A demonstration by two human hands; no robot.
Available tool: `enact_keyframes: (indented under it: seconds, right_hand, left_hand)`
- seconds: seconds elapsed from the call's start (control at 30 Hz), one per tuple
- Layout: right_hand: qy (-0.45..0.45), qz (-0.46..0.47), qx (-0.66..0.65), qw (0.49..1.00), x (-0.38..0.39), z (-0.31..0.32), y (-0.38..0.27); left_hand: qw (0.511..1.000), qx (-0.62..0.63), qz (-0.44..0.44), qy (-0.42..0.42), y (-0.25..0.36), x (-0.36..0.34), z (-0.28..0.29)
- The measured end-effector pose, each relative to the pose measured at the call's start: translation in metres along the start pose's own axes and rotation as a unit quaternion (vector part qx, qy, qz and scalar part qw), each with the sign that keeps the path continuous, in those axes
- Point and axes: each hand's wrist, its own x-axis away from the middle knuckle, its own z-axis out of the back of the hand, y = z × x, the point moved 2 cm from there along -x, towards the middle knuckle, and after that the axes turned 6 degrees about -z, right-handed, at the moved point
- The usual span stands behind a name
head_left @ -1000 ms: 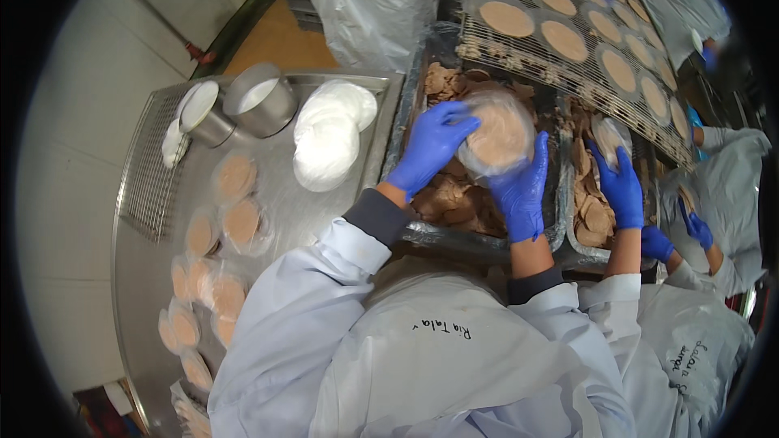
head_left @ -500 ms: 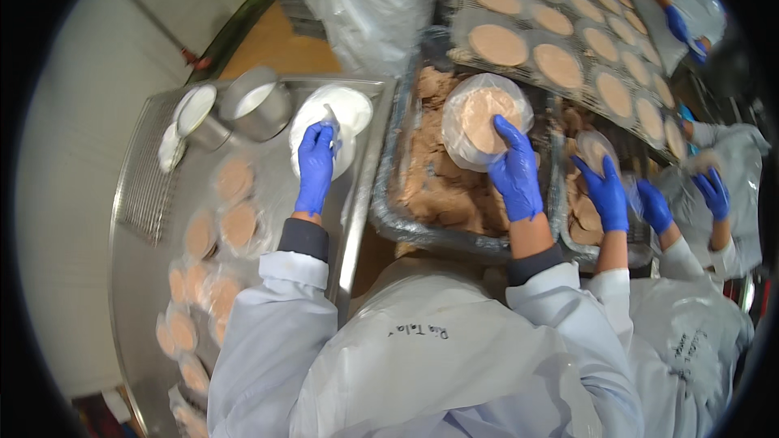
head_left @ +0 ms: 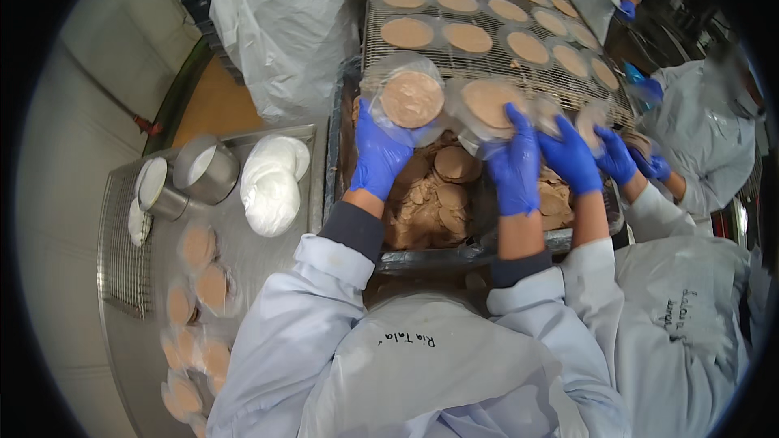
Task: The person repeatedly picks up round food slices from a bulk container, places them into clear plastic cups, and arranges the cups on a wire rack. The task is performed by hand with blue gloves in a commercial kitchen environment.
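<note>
My left hand (head_left: 380,150), in a blue glove, holds up a round tan patty (head_left: 411,99) on clear film, its thumb along the near left side. To its right, my right hand (head_left: 514,169) grips another tan patty (head_left: 487,104) on film, thumb over its right edge. Both patties are above the far part of a plastic-lined bin (head_left: 406,258), in front of the wire conveyor. Inside the bin lies broken brown patty meat (head_left: 430,215) with some whole discs.
A wire conveyor (head_left: 454,62) bears rows of patties ahead. A steel table (head_left: 276,253) at left holds metal pots (head_left: 206,169), a stack of white film discs (head_left: 270,182) and several patties (head_left: 213,288). At right, a co-worker's gloved hands (head_left: 573,156) hold patties close to my right hand.
My left hand has left the white film stack and moved right, and now holds a patty on film. My right hand has moved forward toward the conveyor with its patty. The view has turned right.
</note>
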Motion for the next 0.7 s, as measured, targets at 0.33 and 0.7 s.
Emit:
enact_keyframes:
  seconds: [0.33,0.7]
  right_hand:
    - [-0.159,0.012,0.345,0.925,0.053,-0.08,0.094]
    - [0.063,-0.094,-0.025,0.993,0.016,-0.06,0.078]
  left_hand:
    - [0.743,0.609,0.259,0.095,0.006,0.058,0.062]
    - [0.694,0.409,0.134,0.577,-0.038,0.38,0.32]
